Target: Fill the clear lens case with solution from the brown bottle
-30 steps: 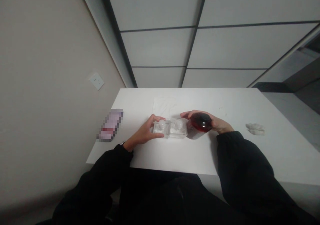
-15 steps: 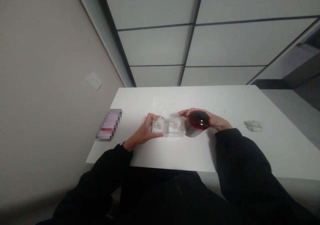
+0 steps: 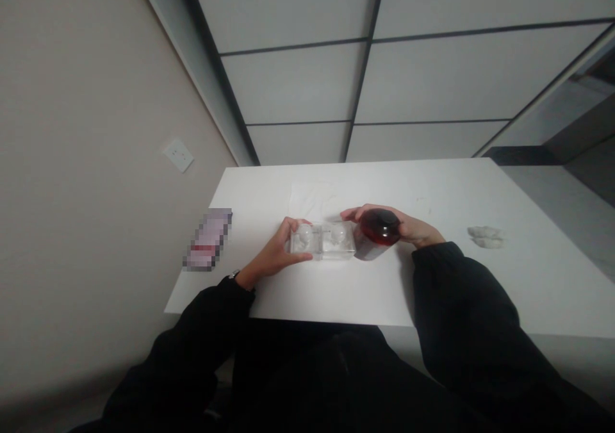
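Clear plastic case [image 3: 321,241] lies mid-frame on a white table [image 3: 432,292], its left end clasped by the spread left hand [image 3: 273,255], while the separate right hand [image 3: 416,231] curls around a dark red bottle [image 3: 379,225] just beside it.

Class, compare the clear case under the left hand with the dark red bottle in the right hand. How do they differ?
The clear rectangular plastic case is see-through and boxy, with two pale round domes, while the dark red rounded bottle is deeply coloured and curved. The case is the wider. The left hand grips the case's end; the right hand wraps around the bottle. Both look glossy and sit side by side.
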`<move>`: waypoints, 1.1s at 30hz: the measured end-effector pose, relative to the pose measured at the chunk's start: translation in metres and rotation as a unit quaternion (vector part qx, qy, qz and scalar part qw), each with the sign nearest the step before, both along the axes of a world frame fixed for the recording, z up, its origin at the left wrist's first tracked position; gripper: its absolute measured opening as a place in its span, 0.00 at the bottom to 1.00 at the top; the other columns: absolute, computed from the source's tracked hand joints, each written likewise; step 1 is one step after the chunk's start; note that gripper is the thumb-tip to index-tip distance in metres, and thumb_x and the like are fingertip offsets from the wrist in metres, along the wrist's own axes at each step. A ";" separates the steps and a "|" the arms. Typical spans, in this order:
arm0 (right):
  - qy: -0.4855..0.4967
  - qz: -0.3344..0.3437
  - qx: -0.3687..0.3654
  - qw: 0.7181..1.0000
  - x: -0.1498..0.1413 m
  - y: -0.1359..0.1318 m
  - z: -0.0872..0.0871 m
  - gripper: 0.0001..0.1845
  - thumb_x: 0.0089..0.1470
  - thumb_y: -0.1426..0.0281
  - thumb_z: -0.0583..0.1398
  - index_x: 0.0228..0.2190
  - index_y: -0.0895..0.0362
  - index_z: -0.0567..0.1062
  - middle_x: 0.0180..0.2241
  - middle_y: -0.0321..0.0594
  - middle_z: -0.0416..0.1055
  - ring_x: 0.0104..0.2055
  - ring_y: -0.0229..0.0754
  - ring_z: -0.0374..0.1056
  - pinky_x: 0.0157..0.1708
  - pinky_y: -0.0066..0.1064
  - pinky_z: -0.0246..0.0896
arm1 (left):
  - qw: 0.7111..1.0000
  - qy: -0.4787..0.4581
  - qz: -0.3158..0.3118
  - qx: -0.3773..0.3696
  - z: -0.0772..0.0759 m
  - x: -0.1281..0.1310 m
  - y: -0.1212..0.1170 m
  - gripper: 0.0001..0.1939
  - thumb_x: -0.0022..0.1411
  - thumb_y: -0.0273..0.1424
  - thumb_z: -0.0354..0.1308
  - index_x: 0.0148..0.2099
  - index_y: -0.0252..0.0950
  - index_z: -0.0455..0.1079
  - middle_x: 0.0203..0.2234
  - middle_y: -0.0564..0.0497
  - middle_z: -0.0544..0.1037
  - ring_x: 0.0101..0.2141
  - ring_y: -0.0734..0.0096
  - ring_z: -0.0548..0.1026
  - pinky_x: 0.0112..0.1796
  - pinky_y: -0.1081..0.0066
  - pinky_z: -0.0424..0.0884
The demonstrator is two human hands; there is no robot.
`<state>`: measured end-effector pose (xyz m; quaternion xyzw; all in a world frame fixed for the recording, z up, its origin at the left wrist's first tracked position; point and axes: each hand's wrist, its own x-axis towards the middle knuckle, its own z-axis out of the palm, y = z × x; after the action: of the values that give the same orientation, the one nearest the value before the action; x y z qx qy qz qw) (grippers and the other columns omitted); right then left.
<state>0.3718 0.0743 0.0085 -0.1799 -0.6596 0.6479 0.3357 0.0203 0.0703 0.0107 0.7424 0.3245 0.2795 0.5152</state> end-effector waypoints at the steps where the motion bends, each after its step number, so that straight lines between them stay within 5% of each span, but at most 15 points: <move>1: 0.000 -0.001 -0.001 1.000 0.000 0.000 0.000 0.44 0.51 0.35 0.67 0.58 0.51 0.76 0.67 0.50 0.66 0.71 0.58 0.59 0.72 0.52 0.47 | 1.000 -0.011 0.003 -0.003 0.000 0.000 0.000 0.29 0.59 0.42 0.73 0.55 0.42 0.62 0.60 0.41 0.72 0.64 0.50 0.69 0.64 0.49 0.65; 24: 0.001 0.003 0.006 1.000 0.000 0.000 0.001 0.43 0.52 0.36 0.67 0.58 0.52 0.76 0.67 0.50 0.66 0.71 0.57 0.58 0.72 0.52 0.47 | 0.999 0.034 0.017 0.024 -0.004 -0.002 0.000 0.35 0.58 0.45 0.73 0.61 0.40 0.65 0.63 0.39 0.70 0.67 0.47 0.67 0.68 0.47 0.59; 33: 0.006 0.010 -0.002 1.000 0.001 0.000 0.002 0.43 0.53 0.37 0.67 0.59 0.52 0.75 0.68 0.52 0.66 0.71 0.58 0.58 0.72 0.54 0.46 | 1.000 0.001 0.007 0.011 -0.010 -0.001 0.002 0.37 0.58 0.48 0.73 0.60 0.42 0.60 0.61 0.40 0.69 0.64 0.49 0.69 0.65 0.49 0.66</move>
<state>0.3725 0.0740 0.0105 -0.1698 -0.6582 0.6537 0.3326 0.0192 0.0721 0.0009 0.7459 0.3270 0.2861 0.5048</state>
